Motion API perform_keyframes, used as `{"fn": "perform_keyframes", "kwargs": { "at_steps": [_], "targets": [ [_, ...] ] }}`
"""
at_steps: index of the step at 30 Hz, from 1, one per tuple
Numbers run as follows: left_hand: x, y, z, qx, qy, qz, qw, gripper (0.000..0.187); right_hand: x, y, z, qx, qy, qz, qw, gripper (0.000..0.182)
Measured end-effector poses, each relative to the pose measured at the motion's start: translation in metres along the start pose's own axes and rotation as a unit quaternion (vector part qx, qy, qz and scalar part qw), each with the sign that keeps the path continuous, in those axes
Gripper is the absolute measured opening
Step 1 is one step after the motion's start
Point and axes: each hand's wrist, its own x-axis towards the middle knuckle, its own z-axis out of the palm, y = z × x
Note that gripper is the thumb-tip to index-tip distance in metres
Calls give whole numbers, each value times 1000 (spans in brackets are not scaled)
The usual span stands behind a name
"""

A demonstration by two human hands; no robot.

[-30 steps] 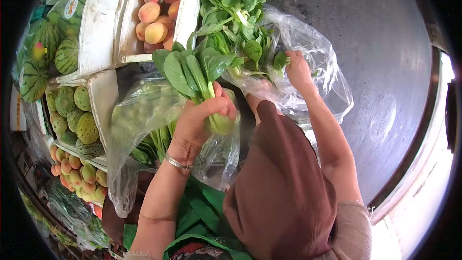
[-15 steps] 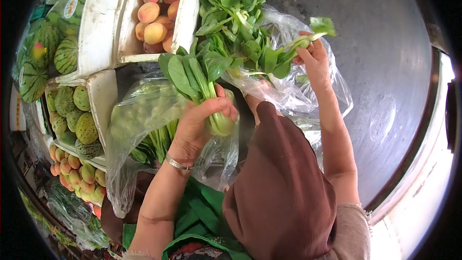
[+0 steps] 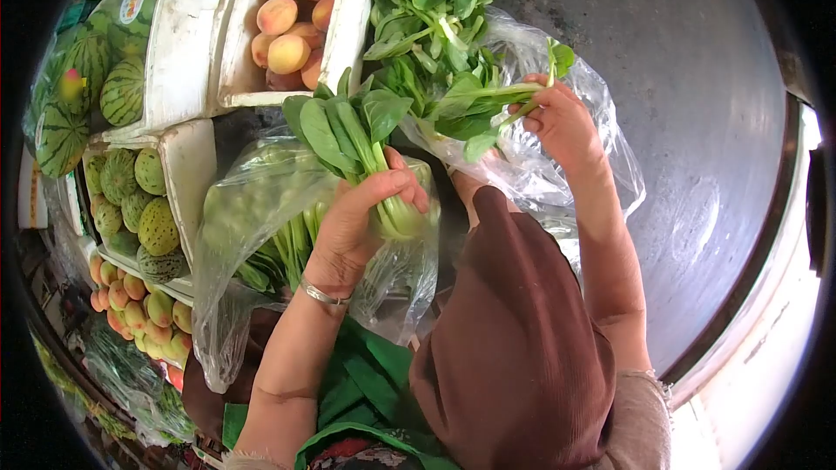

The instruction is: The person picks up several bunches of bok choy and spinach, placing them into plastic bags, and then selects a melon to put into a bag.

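Observation:
My left hand (image 3: 370, 204), a bracelet at its wrist, is wrapped round a bunch of leafy greens (image 3: 348, 130) with the leaves pointing up. Below it, a clear plastic bag (image 3: 218, 278) holds more green stalks. Between the fingertips of my right hand (image 3: 557, 117) are the pale stems of some loose greens (image 3: 488, 104), whose leaves point left. Under that hand lies a crumpled clear plastic bag (image 3: 531, 178). A pile of greens (image 3: 435, 0) lies beyond my hands.
White boxes hold peaches (image 3: 287, 52) and striped melons (image 3: 158, 226) to the left. Watermelons (image 3: 122, 91) lie at the far left, with more fruit (image 3: 144, 313) nearer. A grey metal surface (image 3: 688, 122) spans the right. My brown-covered knee (image 3: 514, 339) rises at the centre.
My right hand has turned and shifted slightly, and its greens now lie more level, leaves to the left. My left hand keeps its bunch in almost the same place.

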Motion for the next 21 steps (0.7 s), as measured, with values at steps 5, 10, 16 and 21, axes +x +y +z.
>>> {"fn": "perform_keyframes", "kwargs": {
  "at_steps": [5,10,16,21],
  "targets": [
    [0,-1,-11,-9,5,3,1000,19,1,11,19,100,10,25,995,21],
    [2,1,-9,-25,48,17,998,20,7,25,39,184,74,91,976,17],
    [15,-10,1,132,86,87,984,47,1,33,64,227,-13,153,962,29],
    [25,-9,21,45,90,95,990,41,-9,48,81,57,-8,171,984,32]
  ]
}}
